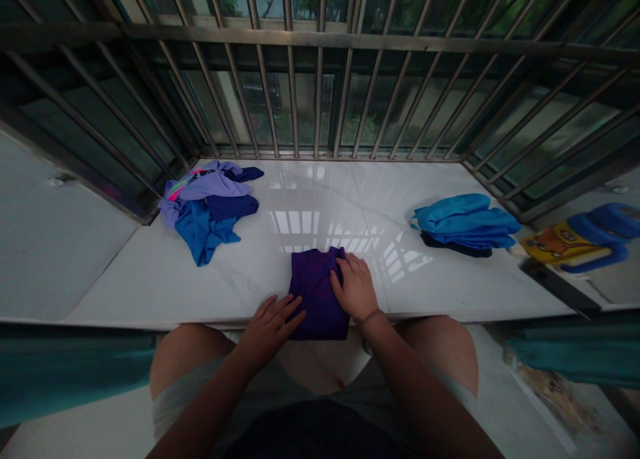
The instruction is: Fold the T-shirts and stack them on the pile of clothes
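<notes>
A dark purple garment (320, 305), folded into a rough rectangle, lies at the front edge of the white ledge, its lower end reaching over the edge. My left hand (273, 325) touches its left side with fingers spread. Along its right side rests my right hand (356, 285), fingers stretched over the cloth and thumb apart. To the left is a loose heap of clothes (210, 199) in lilac, navy and blue. A stack of folded blue clothes (465, 222), with a black piece underneath, sits on the right.
Metal window bars (320, 99) close off the back and sides of the ledge (310, 185). A yellow and blue bottle (575, 242) and a dark flat object (557, 285) are at the far right. Teal curtains (75, 372) hang below the ledge at both sides.
</notes>
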A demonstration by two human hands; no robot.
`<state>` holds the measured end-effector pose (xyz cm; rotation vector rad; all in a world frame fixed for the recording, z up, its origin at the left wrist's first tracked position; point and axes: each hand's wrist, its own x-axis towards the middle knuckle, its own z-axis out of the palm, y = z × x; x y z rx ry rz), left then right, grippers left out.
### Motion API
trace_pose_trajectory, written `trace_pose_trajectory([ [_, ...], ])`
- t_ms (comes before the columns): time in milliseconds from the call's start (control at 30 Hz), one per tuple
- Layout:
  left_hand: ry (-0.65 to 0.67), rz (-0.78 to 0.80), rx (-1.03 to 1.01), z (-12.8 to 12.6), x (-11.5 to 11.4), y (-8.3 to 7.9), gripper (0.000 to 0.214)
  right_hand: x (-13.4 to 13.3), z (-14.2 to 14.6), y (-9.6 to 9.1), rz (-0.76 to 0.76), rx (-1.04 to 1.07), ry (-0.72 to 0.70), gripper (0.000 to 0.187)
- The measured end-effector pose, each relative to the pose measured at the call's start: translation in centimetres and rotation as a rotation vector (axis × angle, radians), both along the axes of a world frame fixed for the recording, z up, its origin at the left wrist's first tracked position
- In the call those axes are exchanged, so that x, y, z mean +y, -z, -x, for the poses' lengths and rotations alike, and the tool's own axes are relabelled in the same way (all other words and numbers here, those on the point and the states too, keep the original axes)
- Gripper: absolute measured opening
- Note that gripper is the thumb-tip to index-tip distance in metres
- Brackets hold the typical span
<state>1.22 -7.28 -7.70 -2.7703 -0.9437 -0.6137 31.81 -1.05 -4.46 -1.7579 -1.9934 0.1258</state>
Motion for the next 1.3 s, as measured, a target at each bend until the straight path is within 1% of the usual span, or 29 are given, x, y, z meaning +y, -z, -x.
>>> trace_pose_trajectory([
  [100, 0.041, 0.100, -0.112, -0.6, -0.2, -0.3, 0.058, 0.1, -0.2, 0.2, -0.009, 0.017, -0.009, 0.043],
  [167, 0.056, 0.237, -0.202, -1.5, 0.1, -1.0, 0.054, 0.2, -0.5, 0.4, -0.019, 0.057, -0.014, 0.042],
  [200, 0.037, 0.320, -0.253, -2.0, 0.5, -1.4, 0.051, 0.3, -0.7, 0.4, -0.025, 0.086, -0.014, 0.041],
  [267, -0.070, 0.492, -0.359, -3.2, 2.0, -2.7, 0.038, 0.6, -1.2, 0.5, -0.037, 0.165, -0.015, 0.041],
  [333, -0.244, 0.641, -0.458, -4.4, 4.2, -4.1, 0.030, 0.9, -1.8, 0.5, -0.035, 0.270, -0.030, 0.042],
  [400, -0.415, 0.728, -0.532, -5.4, 6.8, -5.3, 0.031, 1.0, -2.4, 0.3, -0.031, 0.377, -0.051, 0.049],
  [433, -0.481, 0.750, -0.539, -5.8, 8.1, -5.9, 0.032, 1.0, -2.6, 0.2, -0.037, 0.423, -0.058, 0.054],
  [500, -0.578, 0.755, -0.476, -6.5, 10.4, -6.7, 0.033, 0.9, -2.9, 0.1, -0.056, 0.486, -0.070, 0.059],
  [533, -0.610, 0.744, -0.418, -6.8, 11.3, -7.0, 0.033, 0.8, -2.9, 0.0, -0.061, 0.500, -0.075, 0.058],
  [600, -0.654, 0.698, -0.306, -7.3, 12.4, -7.2, 0.033, 0.8, -2.8, 0.0, -0.054, 0.488, -0.072, 0.049],
  [700, -0.693, 0.633, -0.217, -7.6, 12.4, -7.0, 0.032, 0.8, -2.2, 0.1, -0.039, 0.402, -0.036, 0.035],
  [767, -0.692, 0.605, -0.198, -7.5, 11.8, -6.4, 0.031, 0.9, -1.8, 0.3, -0.046, 0.344, -0.014, 0.032],
  [833, -0.647, 0.551, -0.232, -6.9, 11.0, -5.6, 0.027, 0.9, -1.5, 0.4, -0.057, 0.302, 0.006, 0.037],
  [933, -0.541, 0.441, -0.352, -5.5, 9.9, -4.4, 0.025, 0.8, -1.3, 0.5, -0.070, 0.234, 0.006, 0.052],
  [1033, -0.486, 0.385, -0.466, -4.2, 9.3, -3.8, 0.022, 0.6, -1.1, 0.2, -0.056, 0.150, -0.027, 0.057],
  [1100, -0.501, 0.398, -0.550, -3.7, 9.4, -3.7, 0.019, 0.5, -0.8, -0.1, -0.025, 0.087, -0.027, 0.057],
  [1167, -0.565, 0.439, -0.636, -3.6, 9.8, -3.8, 0.017, 0.3, -0.5, -0.6, 0.025, 0.014, -0.019, 0.054],
  [1233, -0.640, 0.487, -0.701, -3.7, 10.1, -4.1, 0.018, 0.0, -0.2, -1.0, 0.086, -0.046, -0.010, 0.043],
  [1300, -0.675, 0.527, -0.727, -3.7, 10.3, -4.3, 0.020, -0.4, 0.0, -1.3, 0.138, -0.076, 0.000, 0.032],
])
